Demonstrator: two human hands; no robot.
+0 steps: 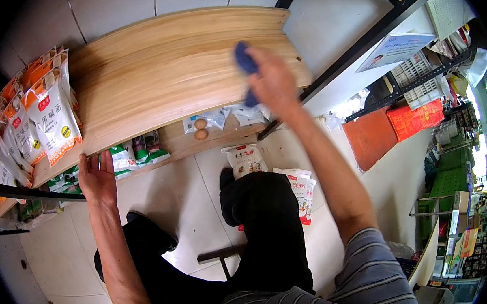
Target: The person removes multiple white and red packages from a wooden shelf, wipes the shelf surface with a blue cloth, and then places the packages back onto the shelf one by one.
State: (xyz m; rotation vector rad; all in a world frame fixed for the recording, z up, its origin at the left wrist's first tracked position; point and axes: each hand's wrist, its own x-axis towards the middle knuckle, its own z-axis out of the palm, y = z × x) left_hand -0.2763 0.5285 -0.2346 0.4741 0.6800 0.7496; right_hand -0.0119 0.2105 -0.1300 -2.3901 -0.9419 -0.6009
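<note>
My right hand (pixel 274 83), blurred by motion, grips a dark blue cloth (pixel 245 58) at the right end of a wooden shelf board (pixel 159 71). Part of the cloth hangs below the hand by the board's front edge. At the left, my left hand (pixel 98 177) rests its fingers against the front edge of the same board. Just above those fingers stand several white and orange plastic bags (pixel 51 109) of food powder, packed in rows at the shelf's left end.
On the lower shelf (pixel 174 146) lie green-and-white packets (pixel 123 157), two brown eggs (pixel 201 129) and clear plastic bags (pixel 211 118). White starch bags (pixel 247 159) stand on the tiled floor by my foot. A black metal post (pixel 343 52) bounds the shelf's right side. Red mats (pixel 371 135) lie farther right.
</note>
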